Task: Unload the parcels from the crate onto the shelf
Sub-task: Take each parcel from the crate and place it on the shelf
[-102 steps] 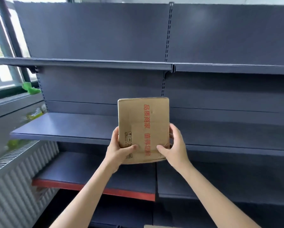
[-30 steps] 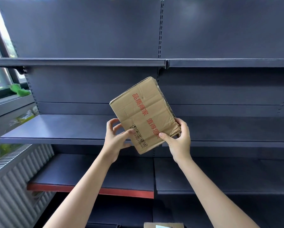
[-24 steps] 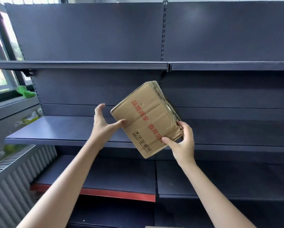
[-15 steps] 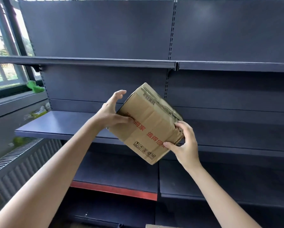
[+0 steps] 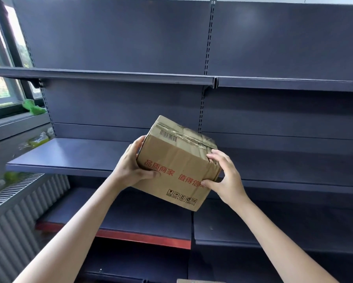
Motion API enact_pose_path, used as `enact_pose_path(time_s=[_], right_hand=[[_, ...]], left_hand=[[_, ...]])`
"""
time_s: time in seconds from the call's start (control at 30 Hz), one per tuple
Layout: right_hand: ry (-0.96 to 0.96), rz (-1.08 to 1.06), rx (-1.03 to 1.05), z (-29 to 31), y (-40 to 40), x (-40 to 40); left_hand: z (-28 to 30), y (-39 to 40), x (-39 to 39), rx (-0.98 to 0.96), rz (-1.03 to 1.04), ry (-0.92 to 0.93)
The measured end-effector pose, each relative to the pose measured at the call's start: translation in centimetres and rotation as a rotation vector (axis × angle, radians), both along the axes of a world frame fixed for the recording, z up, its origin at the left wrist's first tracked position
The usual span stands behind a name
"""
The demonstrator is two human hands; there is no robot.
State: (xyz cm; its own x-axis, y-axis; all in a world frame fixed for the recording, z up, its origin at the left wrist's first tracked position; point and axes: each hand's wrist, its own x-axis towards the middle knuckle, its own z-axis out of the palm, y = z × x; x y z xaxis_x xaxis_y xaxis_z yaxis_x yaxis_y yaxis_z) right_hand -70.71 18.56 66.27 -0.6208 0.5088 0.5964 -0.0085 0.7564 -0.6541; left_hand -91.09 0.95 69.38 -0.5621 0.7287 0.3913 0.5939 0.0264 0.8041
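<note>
A brown cardboard parcel (image 5: 177, 166) with red printed characters and a taped top hangs tilted in the air in front of the dark blue shelf unit. My left hand (image 5: 132, 166) grips its left side. My right hand (image 5: 224, 176) holds its right edge. The parcel is level with the front lip of the middle shelf board (image 5: 73, 156), which is bare. The crate is out of view, apart from a sliver of cardboard (image 5: 200, 281) at the bottom edge.
An upper shelf (image 5: 110, 75) runs across above the parcel, and a lower shelf with a red front strip (image 5: 130, 235) lies below. At the left are a window, a sill with a green object (image 5: 33, 107) and a ribbed radiator (image 5: 18, 211).
The parcel has turned from standing on end to tilted with its taped top up. My left hand let go briefly and took hold again on the left side.
</note>
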Motion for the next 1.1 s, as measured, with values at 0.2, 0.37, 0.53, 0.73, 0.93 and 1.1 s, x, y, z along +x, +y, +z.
enact_pose_path(time_s=[0.2,0.37,0.53,0.73,0.93,1.1], right_hand=[[-0.092,0.018,-0.002,0.2,-0.1,0.2],[-0.135,0.035,-0.032,-0.1,0.3,0.4],[-0.111,0.009,-0.083,-0.1,0.6,0.1],[-0.118,-0.019,-0.089,0.3,0.8,-0.2],[-0.068,-0.053,-0.101,0.4,0.9,-0.2],[-0.038,-0.071,-0.032,-0.5,0.5,-0.2]], left_hand=[[-1.7,0.0,0.2,-0.003,0.045,0.024],[-1.9,0.2,0.8,-0.023,0.049,0.129],[-1.4,0.4,1.9,-0.025,0.048,0.172],[-1.6,0.8,2.5,-0.031,0.070,0.216],[-1.7,0.7,2.2,-0.008,0.083,0.257],[-2.2,0.4,2.1,0.008,0.081,0.239]])
